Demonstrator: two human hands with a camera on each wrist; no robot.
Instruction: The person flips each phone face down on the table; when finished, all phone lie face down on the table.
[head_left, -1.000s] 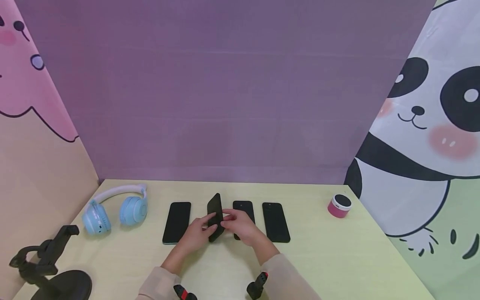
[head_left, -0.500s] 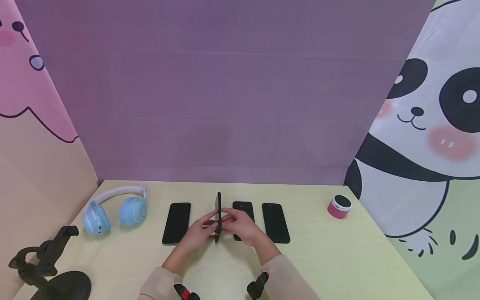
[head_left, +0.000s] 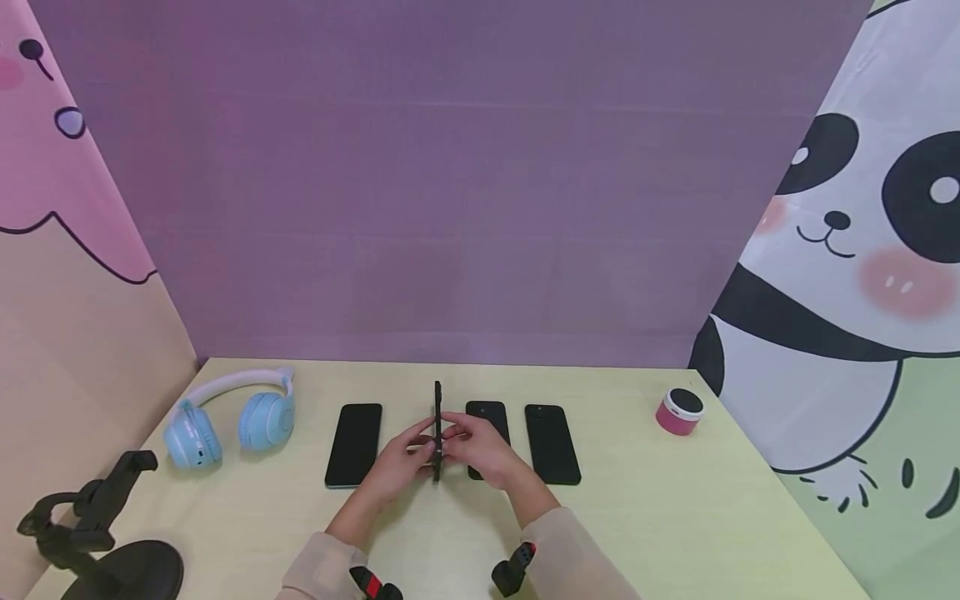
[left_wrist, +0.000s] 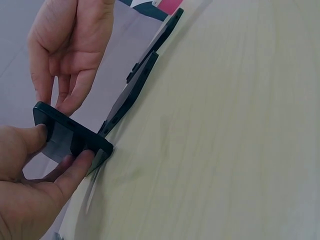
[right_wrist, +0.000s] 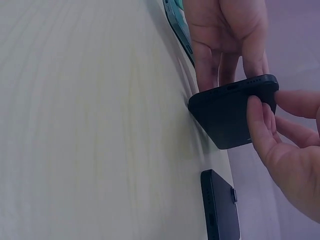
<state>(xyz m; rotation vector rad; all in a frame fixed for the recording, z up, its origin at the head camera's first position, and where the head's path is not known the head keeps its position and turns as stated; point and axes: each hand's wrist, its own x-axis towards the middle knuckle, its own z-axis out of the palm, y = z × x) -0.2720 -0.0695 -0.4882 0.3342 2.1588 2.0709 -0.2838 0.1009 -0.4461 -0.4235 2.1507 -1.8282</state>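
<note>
A: Phone (head_left: 437, 429) stands on its long edge on the desk (head_left: 675, 517), near the middle of the row, held between both hands. It is neither flat nor lifted clear, so I'd judge the turn is about half done: it has yet to be laid down on one face.

B: How are the hands set?

A: The left hand (head_left: 401, 463) pinches it from the left, the right hand (head_left: 480, 450) from the right. Three other phones lie flat: one to the left (head_left: 354, 444), one just right and partly behind the right hand (head_left: 487, 414), and one further right (head_left: 552, 443). Those look settled; only the held one seems left to do.

B: What do the wrist views add?

A: The left wrist view shows the left hand (left_wrist: 30, 185) close up, thumb on top and fingers (left_wrist: 75, 172) curled under the phone (left_wrist: 70, 140), whose lower corner touches the desk (left_wrist: 225, 125). The right hand (left_wrist: 70, 45) hangs behind it with fingertips at the phone's far side. The right wrist view shows the phone's (right_wrist: 235, 112) end with its port holes, which the head view cannot make out, and the right hand (right_wrist: 285, 145) with its thumb pressed on the dark face. The left hand (right_wrist: 225, 35) grips beyond.

B: And the head view alone?

A: Only it shows the whole row, plus blue headphones (head_left: 228, 417) far left, a black stand (head_left: 97, 533) near left, and a pink speaker (head_left: 678, 411) to the right.
</note>
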